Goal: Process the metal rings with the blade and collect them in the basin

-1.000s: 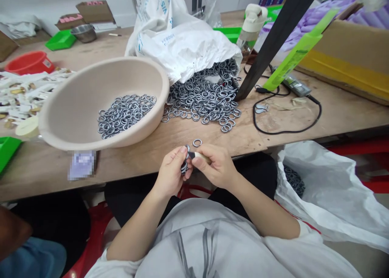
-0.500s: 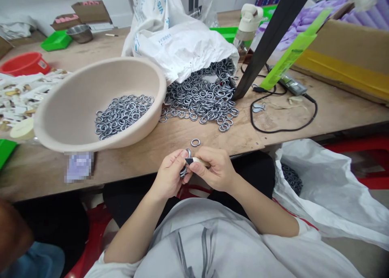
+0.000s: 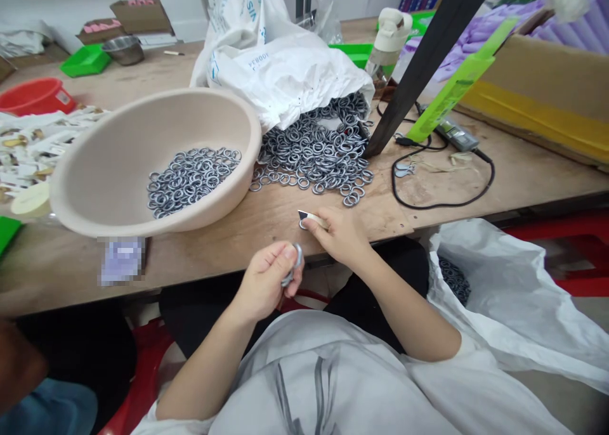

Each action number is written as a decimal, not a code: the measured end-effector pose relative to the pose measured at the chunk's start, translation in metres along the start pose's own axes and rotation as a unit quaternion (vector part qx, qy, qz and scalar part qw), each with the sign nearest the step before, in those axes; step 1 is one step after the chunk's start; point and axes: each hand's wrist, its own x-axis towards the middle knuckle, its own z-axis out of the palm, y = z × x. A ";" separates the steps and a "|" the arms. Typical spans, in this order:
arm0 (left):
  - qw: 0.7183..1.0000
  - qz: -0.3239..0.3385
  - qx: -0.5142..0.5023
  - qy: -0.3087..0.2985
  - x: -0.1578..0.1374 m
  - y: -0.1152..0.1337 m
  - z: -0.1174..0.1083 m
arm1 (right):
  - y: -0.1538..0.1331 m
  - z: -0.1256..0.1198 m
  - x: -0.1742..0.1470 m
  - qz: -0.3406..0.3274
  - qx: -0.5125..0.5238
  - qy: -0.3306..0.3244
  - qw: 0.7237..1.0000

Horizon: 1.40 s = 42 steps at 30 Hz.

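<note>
My left hand (image 3: 267,276) is closed over the table's front edge, gripping grey rings (image 3: 299,256) between thumb and fingers; how many is hidden. Just above and to the right, my right hand (image 3: 346,235) holds a small knife (image 3: 316,219) with a pale handle and a dark, slanted blade. Under the blade, a single loose ring (image 3: 302,225) lies on the table, partly covered by the knife and fingers. Behind my hands spreads a pile of grey rings (image 3: 314,153). More rings (image 3: 190,181) lie inside the beige basin (image 3: 109,149) at the left.
A white sack (image 3: 285,67) lies behind the pile. A dark post (image 3: 419,73) slants up beside it, near a black cable (image 3: 428,205) and a cardboard box (image 3: 547,92). An open white bag (image 3: 509,276) hangs low at the right. Part of another person (image 3: 47,403) shows at lower left.
My hands have separated. The right one has moved up with the knife to the loose ring on the table, while the left stays low, still gripping rings.
</note>
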 end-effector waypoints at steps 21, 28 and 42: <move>0.989 -0.096 -0.088 0.068 0.020 -0.009 0.006 | -0.021 0.006 -0.011 -0.017 0.324 -0.044 0.945; 0.992 -0.065 -0.087 0.065 0.017 -0.007 0.006 | -0.017 -0.002 -0.011 -0.046 0.385 -0.010 0.922; 0.994 -0.077 -0.066 0.043 0.013 -0.003 0.011 | -0.018 0.000 -0.010 0.000 0.349 0.005 0.937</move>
